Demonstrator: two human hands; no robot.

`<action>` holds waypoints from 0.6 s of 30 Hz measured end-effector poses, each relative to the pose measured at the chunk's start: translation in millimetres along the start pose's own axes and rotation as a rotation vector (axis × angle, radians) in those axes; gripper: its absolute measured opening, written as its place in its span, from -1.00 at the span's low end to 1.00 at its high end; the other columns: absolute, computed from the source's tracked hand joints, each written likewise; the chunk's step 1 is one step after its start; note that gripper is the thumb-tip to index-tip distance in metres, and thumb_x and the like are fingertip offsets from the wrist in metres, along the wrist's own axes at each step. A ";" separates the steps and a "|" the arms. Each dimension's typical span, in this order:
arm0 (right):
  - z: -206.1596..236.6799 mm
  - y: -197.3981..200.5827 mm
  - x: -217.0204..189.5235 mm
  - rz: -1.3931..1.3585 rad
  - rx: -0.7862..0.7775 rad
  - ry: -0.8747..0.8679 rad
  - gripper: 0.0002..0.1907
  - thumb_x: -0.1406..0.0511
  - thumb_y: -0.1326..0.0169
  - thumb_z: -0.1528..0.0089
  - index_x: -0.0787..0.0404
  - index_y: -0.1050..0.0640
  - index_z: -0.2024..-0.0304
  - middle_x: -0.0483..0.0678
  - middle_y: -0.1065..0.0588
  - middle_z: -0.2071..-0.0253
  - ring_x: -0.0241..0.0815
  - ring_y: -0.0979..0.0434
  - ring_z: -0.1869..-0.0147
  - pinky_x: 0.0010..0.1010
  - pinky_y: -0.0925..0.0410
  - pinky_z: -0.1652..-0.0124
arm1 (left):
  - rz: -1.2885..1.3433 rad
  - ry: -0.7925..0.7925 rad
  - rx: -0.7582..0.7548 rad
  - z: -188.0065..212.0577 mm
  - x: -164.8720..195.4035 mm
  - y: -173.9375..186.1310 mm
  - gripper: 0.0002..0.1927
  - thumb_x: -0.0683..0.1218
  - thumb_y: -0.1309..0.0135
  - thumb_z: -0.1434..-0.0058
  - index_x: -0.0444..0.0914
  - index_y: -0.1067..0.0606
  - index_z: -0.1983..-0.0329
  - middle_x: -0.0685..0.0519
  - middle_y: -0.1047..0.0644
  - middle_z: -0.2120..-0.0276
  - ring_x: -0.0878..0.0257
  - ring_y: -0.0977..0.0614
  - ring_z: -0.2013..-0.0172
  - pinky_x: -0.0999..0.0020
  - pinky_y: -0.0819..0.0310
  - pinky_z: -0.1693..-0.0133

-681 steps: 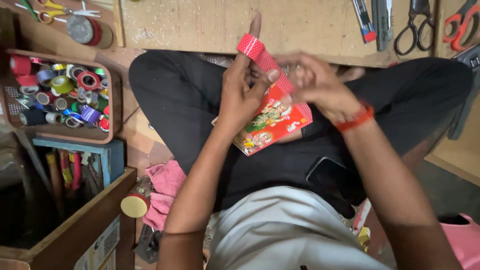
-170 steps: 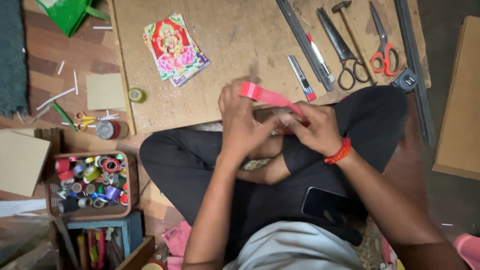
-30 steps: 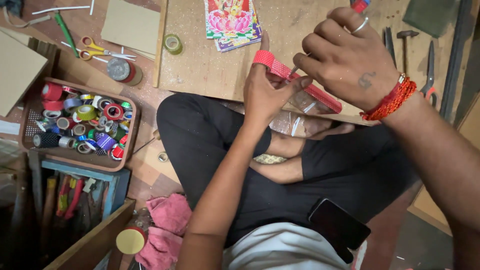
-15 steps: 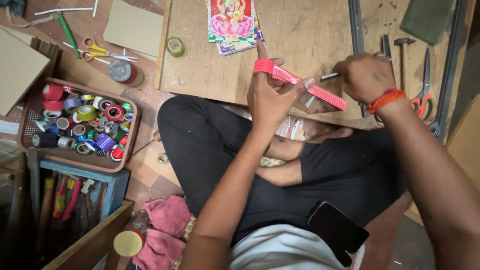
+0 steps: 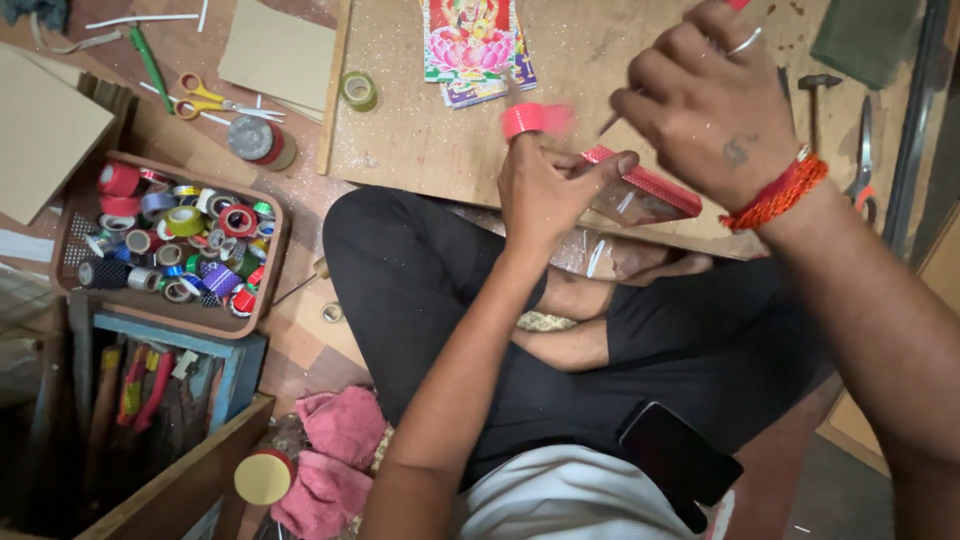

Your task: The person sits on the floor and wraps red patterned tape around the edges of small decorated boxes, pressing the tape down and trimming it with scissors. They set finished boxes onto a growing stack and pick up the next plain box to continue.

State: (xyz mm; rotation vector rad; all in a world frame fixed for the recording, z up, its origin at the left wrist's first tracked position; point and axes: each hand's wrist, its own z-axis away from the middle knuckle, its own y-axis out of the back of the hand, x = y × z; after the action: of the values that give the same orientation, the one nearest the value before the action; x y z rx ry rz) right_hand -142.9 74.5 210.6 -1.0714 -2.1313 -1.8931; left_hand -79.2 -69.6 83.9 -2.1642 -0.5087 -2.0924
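Above the lap, left hand (image 5: pixel 545 185) pinches red tape (image 5: pixel 640 182), loop over fingertip. Right hand (image 5: pixel 705 100) clenched on thin tool (image 5: pixel 612 122). Risk: tape may twist, sticking to itself if tension slips.

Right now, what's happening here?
A person sits cross-legged on the floor at a low wooden board. The left hand holds a red tape strip, looped over a raised finger. The right hand is raised above it, gripping a thin tool too blurred to identify. A tray of tape rolls sits to the left.
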 end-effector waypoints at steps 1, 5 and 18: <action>5.4 -4.3 2.6 0.070 -0.036 -0.005 -0.82 0.30 -0.17 -0.14 -0.07 -0.68 0.22 -0.28 -0.52 0.20 -0.27 -0.46 -0.10 -0.33 -0.21 -0.33 | 0.026 0.076 -0.019 0.2 1.2 1.3 0.44 0.20 -0.44 0.05 -0.29 0.27 -0.63 -0.12 -0.65 0.12 0.20 -0.73 0.30 0.32 -0.65 0.20; 39.9 -41.2 11.3 -0.065 -0.181 -0.202 -0.78 0.36 -0.13 -0.19 -0.07 -0.69 0.18 -0.22 -0.56 0.19 -0.17 -0.51 -0.08 -0.20 -0.24 -0.24 | 0.187 -0.019 0.059 3.2 2.5 -4.3 0.42 0.11 -0.44 0.03 -0.32 0.34 -0.58 -0.08 -0.45 -0.32 0.26 -0.71 0.28 0.39 -0.67 0.24; 98.6 -32.7 -64.7 -0.775 0.315 -0.845 -0.79 0.47 -0.09 -0.45 0.30 -0.53 -0.14 0.11 -0.53 -0.12 0.12 -0.55 -0.28 -0.16 -0.39 -0.26 | 1.015 0.006 -0.085 5.6 -76.0 -53.8 0.05 -0.20 -0.28 -0.30 -0.26 0.11 -0.68 0.01 -0.51 0.05 0.28 -0.56 0.05 0.35 -0.50 -0.09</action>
State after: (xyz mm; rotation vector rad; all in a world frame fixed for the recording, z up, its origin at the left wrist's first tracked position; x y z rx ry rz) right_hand -76.1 136.1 128.6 -1.2096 -3.5887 -1.2644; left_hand -90.4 -30.7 -0.1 -1.8167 0.5893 -1.5207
